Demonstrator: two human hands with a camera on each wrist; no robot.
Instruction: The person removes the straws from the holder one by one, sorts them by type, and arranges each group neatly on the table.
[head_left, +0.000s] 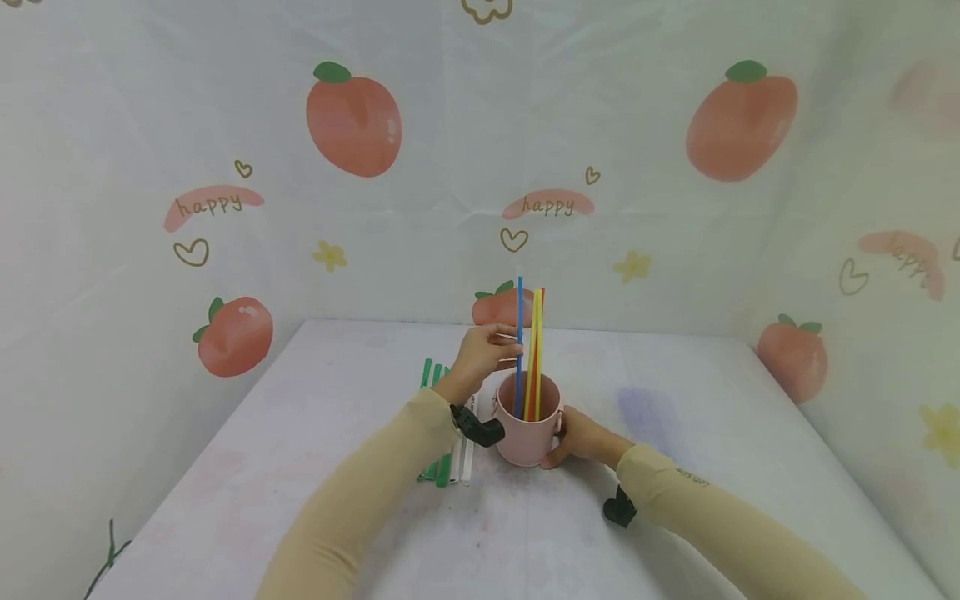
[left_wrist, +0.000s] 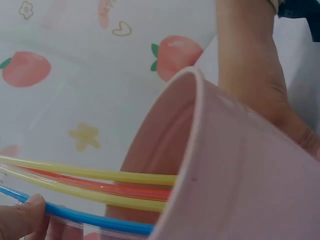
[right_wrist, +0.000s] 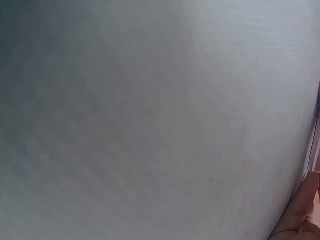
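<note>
A pink bucket [head_left: 527, 440] with small side handles stands upright on the table. Two yellow straws [left_wrist: 95, 172] and a red straw [left_wrist: 135, 191] lean inside it, their upper ends above the rim. My left hand [head_left: 483, 354] pinches a blue straw [head_left: 520, 312] between thumb and fingers over the bucket's mouth. The blue straw's lower end is inside the bucket, and clear film shows along it in the left wrist view. My right hand [head_left: 583, 437] grips the bucket's right side, thumb low at its front. Only a few right fingers [right_wrist: 300, 207] appear at the right wrist view's corner.
Several green straws [head_left: 444, 472] and white strips [head_left: 469, 462] lie on the table left of the bucket, partly covered by my left wrist. A printed curtain [head_left: 450, 125] hangs behind the white table [head_left: 315, 500]. Black cameras are strapped to both wrists.
</note>
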